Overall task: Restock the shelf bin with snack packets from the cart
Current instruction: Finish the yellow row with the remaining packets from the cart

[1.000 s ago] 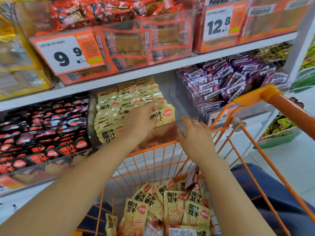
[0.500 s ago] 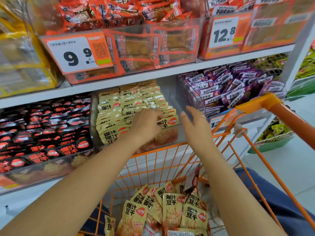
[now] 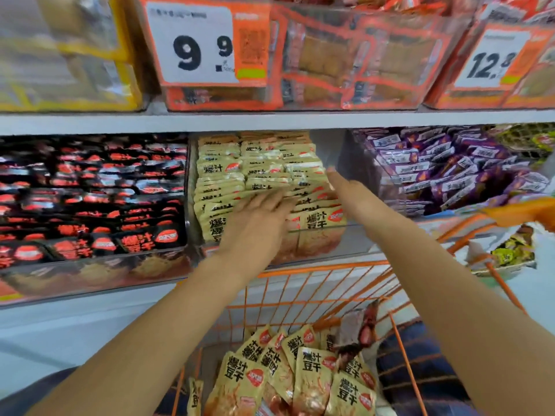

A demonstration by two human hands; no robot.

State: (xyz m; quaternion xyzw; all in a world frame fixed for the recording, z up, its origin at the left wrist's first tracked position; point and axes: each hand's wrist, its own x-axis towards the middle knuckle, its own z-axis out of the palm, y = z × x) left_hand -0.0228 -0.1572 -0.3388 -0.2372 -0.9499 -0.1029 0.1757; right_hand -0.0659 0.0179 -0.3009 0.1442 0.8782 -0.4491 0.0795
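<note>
Left hand [image 3: 258, 223] flat, fingers straight, pressing the yellow snack packets [image 3: 255, 172] in the clear shelf bin [image 3: 354, 244] at 12 o'clock; right hand [image 3: 345, 190] fingers extended along the stack's 3 o'clock edge, gripping nothing; more packets [image 3: 303, 376] in the orange cart [image 3: 315, 268] at 6 o'clock.

Both hands [image 3: 261, 217] press the bin's packets [image 3: 264, 169].

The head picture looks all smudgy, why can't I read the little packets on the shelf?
Head view: motion blur smears the whole frame, so the black packets and purple packets are streaky; the left hand blurs most. The big 9.9 price tag stays readable, and the yellow packets in the cart look sharpest. The wide lens bends the shelf edge.
</note>
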